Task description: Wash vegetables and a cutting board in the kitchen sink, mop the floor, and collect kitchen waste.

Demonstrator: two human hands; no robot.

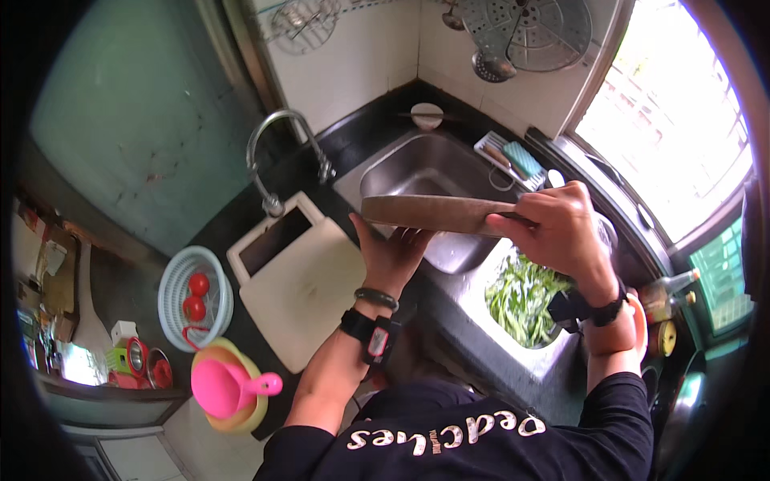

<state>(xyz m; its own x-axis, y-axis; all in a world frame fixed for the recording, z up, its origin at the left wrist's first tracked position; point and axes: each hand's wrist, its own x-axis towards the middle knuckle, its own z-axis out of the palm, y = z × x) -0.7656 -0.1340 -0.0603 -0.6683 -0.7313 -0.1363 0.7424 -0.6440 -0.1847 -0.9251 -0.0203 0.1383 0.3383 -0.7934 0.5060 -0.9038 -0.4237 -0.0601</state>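
Note:
My right hand [556, 231] grips the handle of a cleaver [436, 214], its broad blade stretching left above the stainless steel sink [415, 162]. Beneath the blade is my left hand [394, 255], fingers spread; the blade hides part of them, and I cannot tell whether they touch it. A white cutting board [307, 291] lies on the dark counter left of my left hand. Leafy greens [523, 297] fill the second sink basin, below my right forearm. Two red tomatoes [194, 308] sit in a light blue plastic basket [165, 300] at the left.
A curved chrome faucet [255, 141] rises behind the board. A pink plastic dipper [219, 388] rests in a yellow basin [231, 425] at the counter's lower left. A draining tray [490, 144] holds a blue sponge [522, 159]. Bottles [665, 288] stand at the right, near the window.

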